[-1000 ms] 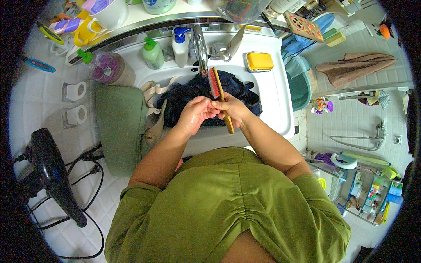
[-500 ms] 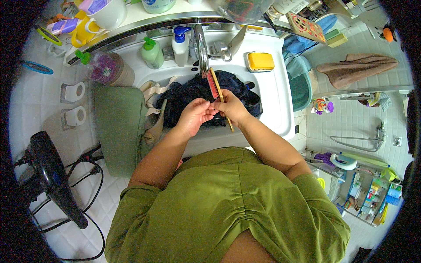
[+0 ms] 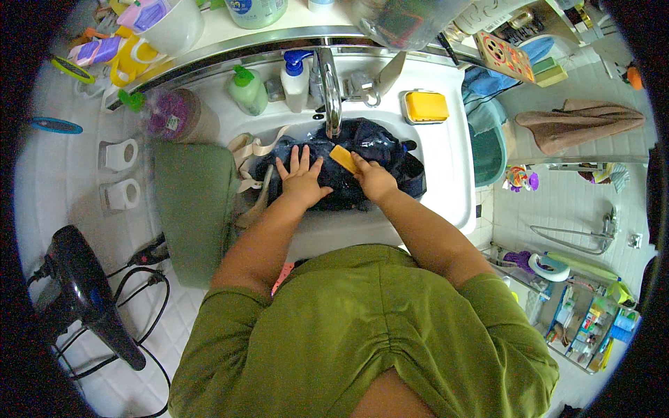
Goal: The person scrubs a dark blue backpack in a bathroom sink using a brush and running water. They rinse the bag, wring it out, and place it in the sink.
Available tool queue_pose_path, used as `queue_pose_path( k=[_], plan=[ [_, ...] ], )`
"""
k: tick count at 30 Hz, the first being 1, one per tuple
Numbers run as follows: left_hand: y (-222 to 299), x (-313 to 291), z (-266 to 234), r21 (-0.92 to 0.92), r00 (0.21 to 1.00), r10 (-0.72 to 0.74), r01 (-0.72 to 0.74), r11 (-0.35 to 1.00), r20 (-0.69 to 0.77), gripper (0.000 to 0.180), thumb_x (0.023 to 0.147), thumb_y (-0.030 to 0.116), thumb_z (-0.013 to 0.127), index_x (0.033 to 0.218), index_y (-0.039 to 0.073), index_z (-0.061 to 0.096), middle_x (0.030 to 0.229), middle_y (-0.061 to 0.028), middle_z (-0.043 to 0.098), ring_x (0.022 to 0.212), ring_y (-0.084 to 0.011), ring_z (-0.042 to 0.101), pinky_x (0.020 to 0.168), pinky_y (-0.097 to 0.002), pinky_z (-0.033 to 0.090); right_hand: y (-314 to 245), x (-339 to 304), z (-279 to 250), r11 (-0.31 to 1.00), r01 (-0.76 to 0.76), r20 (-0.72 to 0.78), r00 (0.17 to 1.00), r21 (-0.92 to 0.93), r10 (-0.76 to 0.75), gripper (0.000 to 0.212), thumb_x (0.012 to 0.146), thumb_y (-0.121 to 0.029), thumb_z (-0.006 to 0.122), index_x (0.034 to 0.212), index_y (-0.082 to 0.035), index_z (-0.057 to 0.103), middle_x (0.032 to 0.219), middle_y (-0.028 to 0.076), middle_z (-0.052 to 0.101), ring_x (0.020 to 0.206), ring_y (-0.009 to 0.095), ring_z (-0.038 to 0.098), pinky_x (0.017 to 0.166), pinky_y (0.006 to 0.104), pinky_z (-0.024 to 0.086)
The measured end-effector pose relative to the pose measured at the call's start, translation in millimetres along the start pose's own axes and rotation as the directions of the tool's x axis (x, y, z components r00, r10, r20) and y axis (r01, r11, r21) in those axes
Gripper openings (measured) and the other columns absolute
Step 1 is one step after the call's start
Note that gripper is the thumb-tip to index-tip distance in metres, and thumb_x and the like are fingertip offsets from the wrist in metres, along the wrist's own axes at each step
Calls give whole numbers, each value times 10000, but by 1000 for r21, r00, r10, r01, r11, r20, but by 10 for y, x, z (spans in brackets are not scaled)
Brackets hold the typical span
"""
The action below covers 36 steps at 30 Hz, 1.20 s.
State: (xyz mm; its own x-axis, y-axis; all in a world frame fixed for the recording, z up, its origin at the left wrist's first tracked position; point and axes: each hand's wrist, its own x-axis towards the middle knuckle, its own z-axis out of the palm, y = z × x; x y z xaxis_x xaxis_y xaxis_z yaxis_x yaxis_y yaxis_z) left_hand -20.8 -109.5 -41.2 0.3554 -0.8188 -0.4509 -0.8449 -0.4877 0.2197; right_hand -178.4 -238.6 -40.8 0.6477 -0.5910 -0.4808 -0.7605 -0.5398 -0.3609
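Observation:
A wet, dark navy fabric item [image 3: 361,132] with a strap-like loop at its right side lies bunched in the white sink [image 3: 446,181], under the chrome faucet [image 3: 332,90]. On its left part my left hand [image 3: 301,184] rests flat, fingers spread, holding nothing. My right hand [image 3: 378,181] grips a scrub brush [image 3: 343,159] by its handle. The brush's yellowish wooden back faces up, and its bristles are hidden underneath, against the fabric. Beige straps [image 3: 261,148] hang at the sink's left side, beside the navy fabric.
Behind the sink stand a green pump bottle [image 3: 248,90] and a white bottle with a blue pump [image 3: 295,82]. A yellow soap bar [image 3: 426,106] sits in a dish at right. Green fabric [image 3: 191,209] hangs at left, near a black hair dryer [image 3: 94,292]. A teal bucket [image 3: 489,153] stands at right.
My hands have separated. The left has opened and come down flat on the navy fabric; the right has turned the brush bristles-down onto it. The view has shifted slightly.

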Motion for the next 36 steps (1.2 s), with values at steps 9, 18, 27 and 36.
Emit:
queue_pose_path(
  k=[9,18,27,36],
  plan=[
    [-45,390,65,-39,979,-47,56,998,198,802,783,557,610,1439,253,265,1529,-106,125,1405,-321,69,1085,-578,91,132,395,155,999,-50,162,986,-3,50,562,912,-316,499,1424,-298,269,1186,237,535,1066,400,549,910,454,441],
    [-70,737,147,-47,873,-77,114,992,482,598,855,431,546,1344,107,433,1396,-146,413,1282,-340,391,1057,-440,309,328,583,283,996,18,180,983,90,-34,429,887,-325,513,1268,-146,430,1156,253,556,1049,418,552,895,472,448],
    [-260,943,409,-44,979,43,-35,998,201,491,826,233,566,1292,93,502,1176,-186,562,1019,-335,585,918,-454,426,207,473,-34,982,85,267,955,167,-128,574,814,-166,606,1336,-72,385,1157,256,566,1061,395,553,904,428,448],
    [280,299,-856,-748,871,-87,-359,558,-483,451,778,-38,576,1197,54,439,962,-111,586,784,-228,608,717,-331,490,45,-158,-393,921,251,-170,963,298,-208,512,776,-102,640,1263,-66,487,1056,201,626,985,363,602,892,391,467]
  ],
)
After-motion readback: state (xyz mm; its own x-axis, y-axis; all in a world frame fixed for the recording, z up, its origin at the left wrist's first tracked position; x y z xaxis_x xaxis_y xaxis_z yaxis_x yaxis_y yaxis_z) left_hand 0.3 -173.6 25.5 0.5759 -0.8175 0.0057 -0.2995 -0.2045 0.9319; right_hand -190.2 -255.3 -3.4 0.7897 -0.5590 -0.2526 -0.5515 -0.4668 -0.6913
